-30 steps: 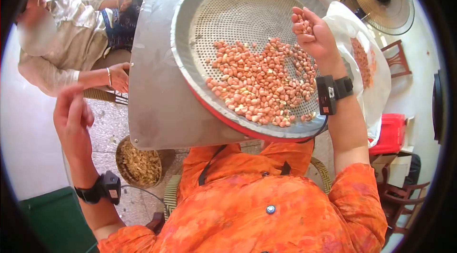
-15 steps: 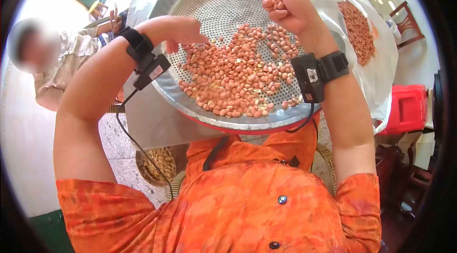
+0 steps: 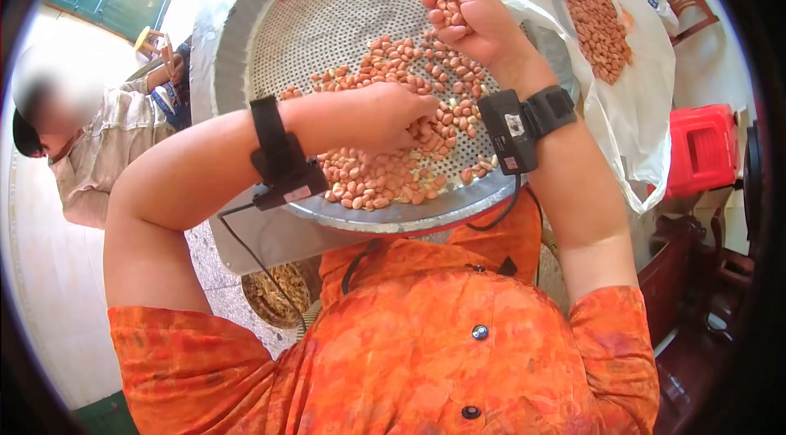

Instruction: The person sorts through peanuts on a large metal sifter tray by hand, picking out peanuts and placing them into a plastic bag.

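A round metal sieve pan [image 3: 233, 50] with a perforated bottom holds a spread of reddish peanuts [image 3: 368, 177]. My left hand [image 3: 397, 117] is over the middle of the pan, its fingers curled together down at the peanuts. Whether a peanut is between those fingertips is hidden. Above the pan's right side, my right hand [image 3: 483, 26] is turned palm up and closed around a handful of peanuts [image 3: 449, 11]. Both wrists carry black strapped devices with cables.
At right, a white plastic bag [image 3: 639, 132] lies open with more peanuts [image 3: 594, 26] inside. Beyond it stands a red plastic stool [image 3: 702, 150]. A basket of shells or husks [image 3: 277, 297] sits below left. Another person [image 3: 115, 148] is at the far left.
My left hand has moved right and downward from the pan's left side into the peanuts. My right hand still holds its handful. The view has shifted slightly.
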Demonstrator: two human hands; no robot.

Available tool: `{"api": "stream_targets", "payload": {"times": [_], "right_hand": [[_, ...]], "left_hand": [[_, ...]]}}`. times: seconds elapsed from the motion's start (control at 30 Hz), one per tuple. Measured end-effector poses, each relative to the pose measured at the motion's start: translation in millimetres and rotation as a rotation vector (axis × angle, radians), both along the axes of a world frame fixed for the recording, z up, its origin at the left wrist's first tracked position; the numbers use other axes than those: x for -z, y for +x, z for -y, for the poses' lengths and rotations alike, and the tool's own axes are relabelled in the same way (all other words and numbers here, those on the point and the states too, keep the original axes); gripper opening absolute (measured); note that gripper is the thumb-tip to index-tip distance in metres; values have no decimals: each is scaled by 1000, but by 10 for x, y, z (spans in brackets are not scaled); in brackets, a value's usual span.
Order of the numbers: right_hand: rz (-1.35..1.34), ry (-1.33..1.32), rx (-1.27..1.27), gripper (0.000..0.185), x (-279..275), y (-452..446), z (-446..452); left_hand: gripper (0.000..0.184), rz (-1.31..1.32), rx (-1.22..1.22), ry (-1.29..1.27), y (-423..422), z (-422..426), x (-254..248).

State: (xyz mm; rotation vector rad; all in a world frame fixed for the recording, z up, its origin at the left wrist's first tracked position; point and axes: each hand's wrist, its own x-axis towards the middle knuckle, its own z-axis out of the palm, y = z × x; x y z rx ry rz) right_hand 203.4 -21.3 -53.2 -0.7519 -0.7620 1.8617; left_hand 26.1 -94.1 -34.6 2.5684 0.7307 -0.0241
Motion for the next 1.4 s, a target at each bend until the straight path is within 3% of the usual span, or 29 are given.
{"api": "stream_targets", "payload": {"times": [0.07,0.1,0.13,0.17,0.37,0.43,0.5,0.6,0.67,0.73,0.8,0.87,0.93,1.07,1.2,1.27,1.33,1.4], "right_hand": [[9,-6,21,17,-27,-3,36],[-2,-16,7,17,-15,-5,25],[-14,-24,-7,17,-4,-2,8],[-29,-32,-49,20,20,9,-18],[91,-141,-92,31,-29,-131,59],[-14,-133,-135,32,-69,-106,100],[-118,-126,-174,33,-30,-47,72],[-318,-76,-202,32,62,46,-72],[-328,-101,-108,30,6,80,-62],[-355,-75,-114,30,-3,102,-58],[-391,-174,-44,30,-70,81,8],[-411,-158,-71,33,-56,113,8],[-419,-140,-101,36,-91,89,40],[-450,-171,-128,36,-20,101,-18],[-297,-145,-71,40,-62,43,20],[-222,-160,-65,40,-51,38,16],[-152,-183,-67,40,-45,-2,20],[-44,-257,-176,42,-36,-62,53]], "left_hand": [[20,-322,39,-229,58,-150,-88],[16,-186,86,-278,-19,-277,-11],[13,-252,64,-357,9,-378,-126],[12,-402,-155,-453,11,-488,-265],[11,-173,-238,-107,215,-800,-732],[13,-66,-263,-51,251,-779,-774],[28,240,-187,304,252,-741,-794],[19,469,-240,314,89,-862,-648],[26,338,-344,221,-50,-779,-649],[30,26,-433,78,-122,-695,-588],[32,57,-359,127,-227,-678,-307],[32,-13,-393,-44,-173,-499,-339],[32,8,-246,-195,-195,-518,-179],[19,27,-76,-131,-166,-459,-39],[11,49,-92,-139,-254,-531,30],[7,75,-236,-183,-309,-583,-62],[5,281,-321,-109,-333,-624,-115],[6,504,-438,-224,-300,-628,-179]]}}
